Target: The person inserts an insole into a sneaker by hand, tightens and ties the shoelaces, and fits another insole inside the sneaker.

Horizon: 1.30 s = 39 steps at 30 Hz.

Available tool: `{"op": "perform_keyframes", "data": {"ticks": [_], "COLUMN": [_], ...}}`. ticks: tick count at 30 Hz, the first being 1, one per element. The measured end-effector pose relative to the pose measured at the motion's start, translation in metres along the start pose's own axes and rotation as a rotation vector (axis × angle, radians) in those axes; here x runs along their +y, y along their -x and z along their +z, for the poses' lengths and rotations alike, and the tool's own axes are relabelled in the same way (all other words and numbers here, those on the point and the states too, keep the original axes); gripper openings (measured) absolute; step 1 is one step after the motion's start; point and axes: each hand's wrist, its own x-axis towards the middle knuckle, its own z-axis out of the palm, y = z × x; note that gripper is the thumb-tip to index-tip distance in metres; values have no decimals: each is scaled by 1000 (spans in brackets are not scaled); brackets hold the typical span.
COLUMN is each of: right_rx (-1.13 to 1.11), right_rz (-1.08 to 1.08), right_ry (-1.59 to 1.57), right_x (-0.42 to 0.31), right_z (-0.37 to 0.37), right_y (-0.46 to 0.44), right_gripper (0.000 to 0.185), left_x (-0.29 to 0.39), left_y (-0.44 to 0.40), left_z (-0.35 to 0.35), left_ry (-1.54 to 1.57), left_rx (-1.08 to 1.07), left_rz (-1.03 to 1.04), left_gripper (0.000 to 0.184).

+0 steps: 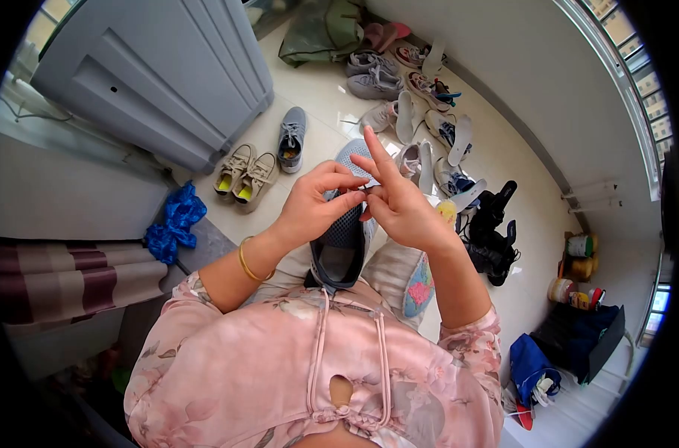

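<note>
A grey-blue mesh shoe [338, 255] lies in front of my body, its opening toward me and its light toe pointing away. Over its front, my left hand [318, 203] pinches thumb and fingers together. My right hand [403, 205] meets it there, index finger stretched forward and the other fingers bent in. A small dark bit shows between the fingertips, too small to name. The hands hide the middle of the shoe. A grey lace-up shoe [292, 140] and a pair of beige shoes [246, 176] stand on the floor to the left.
Several shoes with insoles pulled out, such as a white insole [404, 118], line the right wall. Black footwear [492, 233] lies nearer. A large grey plastic box [160, 75] stands left, beside a blue plastic bag [175, 222]. A blue bag [531, 367] sits lower right.
</note>
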Motion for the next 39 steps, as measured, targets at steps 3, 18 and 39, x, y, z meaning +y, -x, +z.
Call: {"op": "perform_keyframes", "data": {"ticks": [3, 18, 39], "right_rx": [-7, 438, 435], "right_rz": [-33, -272, -170], "right_ry": [26, 556, 472], "right_x": [2, 40, 63], "right_z": [3, 10, 34], "right_y": [-2, -7, -2], "right_gripper": [83, 8, 10], "left_x": [-4, -23, -50], "left_y": [-1, 14, 36], "left_z": [-1, -10, -2], "left_ry": [16, -75, 396], "left_rx": [4, 152, 256], "left_rz": [-5, -137, -534], "left_gripper": [12, 22, 20]}}
